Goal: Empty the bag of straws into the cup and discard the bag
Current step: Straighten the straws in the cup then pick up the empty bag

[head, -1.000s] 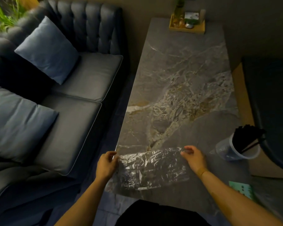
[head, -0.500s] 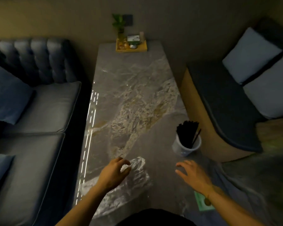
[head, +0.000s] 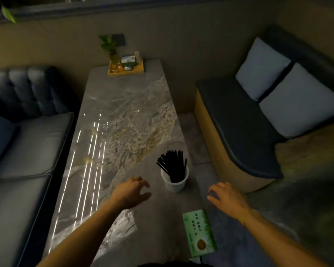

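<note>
A white plastic cup [head: 175, 181] stands near the right edge of the marble table [head: 123, 116], filled with a bundle of black straws [head: 173, 164]. The clear crinkled bag [head: 121, 226] lies flat on the table under my left forearm, partly hidden by it. My left hand [head: 133, 191] hovers open just left of the cup, fingers curled and apart, holding nothing. My right hand [head: 227, 196] floats open past the table's right edge, right of the cup, also holding nothing.
A green packet [head: 199, 233] lies at the table's near right corner. A wooden tray [head: 126, 71] with a plant and small items sits at the far end. A dark sofa [head: 27, 143] runs along the left; a cushioned bench [head: 239, 130] stands right.
Both hands have let go of the bag, which now lies on the table. The view has swung right, and my left hand has moved up toward the cup.
</note>
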Tool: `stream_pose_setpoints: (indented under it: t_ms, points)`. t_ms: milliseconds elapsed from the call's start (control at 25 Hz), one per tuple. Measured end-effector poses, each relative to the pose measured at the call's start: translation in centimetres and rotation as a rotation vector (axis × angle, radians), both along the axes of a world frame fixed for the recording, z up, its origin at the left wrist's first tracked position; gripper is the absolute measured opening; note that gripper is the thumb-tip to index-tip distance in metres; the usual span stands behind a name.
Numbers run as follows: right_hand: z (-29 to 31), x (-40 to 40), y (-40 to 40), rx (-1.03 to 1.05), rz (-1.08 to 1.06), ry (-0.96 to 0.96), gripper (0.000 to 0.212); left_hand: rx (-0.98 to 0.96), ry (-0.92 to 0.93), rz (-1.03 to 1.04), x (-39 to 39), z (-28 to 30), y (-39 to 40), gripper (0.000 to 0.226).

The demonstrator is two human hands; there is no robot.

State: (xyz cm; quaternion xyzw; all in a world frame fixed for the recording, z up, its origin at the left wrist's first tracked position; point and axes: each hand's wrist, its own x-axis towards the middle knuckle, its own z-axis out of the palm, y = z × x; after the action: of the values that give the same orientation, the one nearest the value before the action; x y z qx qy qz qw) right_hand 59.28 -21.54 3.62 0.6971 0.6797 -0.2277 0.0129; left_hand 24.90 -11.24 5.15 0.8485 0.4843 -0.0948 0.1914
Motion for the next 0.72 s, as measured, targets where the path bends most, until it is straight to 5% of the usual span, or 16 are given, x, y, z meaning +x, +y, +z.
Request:
stream_pose_setpoints:
  t_ms: [240,360,520,720]
  points:
    - [1.6,0.1,4.6,-0.002,0.066,-0.001,0.062,0.019,-0.066,0.105,2.8,2.9,3.4,0.062]
    - [1.5,-1.3,7.2,-0.059,0.029,0.141,0.088,-0.031,-0.261,0.18,5.1,3.7,4.7,0.085]
    - [0.2,-3.8,10.0,-0.119,-0.088,0.334,0.112,-0.037,-0.269,0.158,8.0,3.1,5.4,0.094]
    - [-1.8,-6.3,11.6,-0.059,-0.142,0.428,0.1,-0.061,-0.313,0.211,8.9,1.5,5.7,0.084]
